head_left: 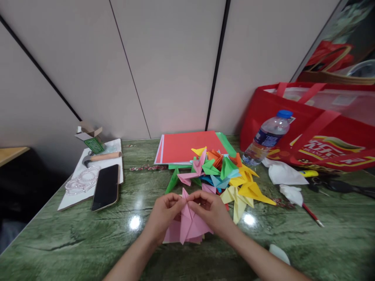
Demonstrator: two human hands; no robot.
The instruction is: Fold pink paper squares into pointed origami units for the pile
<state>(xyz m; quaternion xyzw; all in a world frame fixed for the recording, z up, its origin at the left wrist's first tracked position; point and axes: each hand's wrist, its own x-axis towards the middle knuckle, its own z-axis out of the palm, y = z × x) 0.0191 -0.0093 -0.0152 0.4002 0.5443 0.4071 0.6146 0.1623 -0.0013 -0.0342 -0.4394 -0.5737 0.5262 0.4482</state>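
- Pink folded paper (186, 220): held low over the bench (140, 246), between both hands; judged light, thin, easily creased or torn; best taken by light pinches where layers are doubled, near the upper point.
- Left hand (166, 210): grip clamped on the paper's upper part, thumb and forefinger together; forearm angled inward.
- Right hand (208, 208): grip clamped opposite, fingers curled; forearm mirrored.
- Folded paper shapes (227, 169): heaped just beyond.
- Red sheet (190, 146): laid flat behind.

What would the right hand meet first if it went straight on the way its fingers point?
Beyond the pink folded paper it pinches, the right hand would probably meet the left hand first, though depth is unclear.
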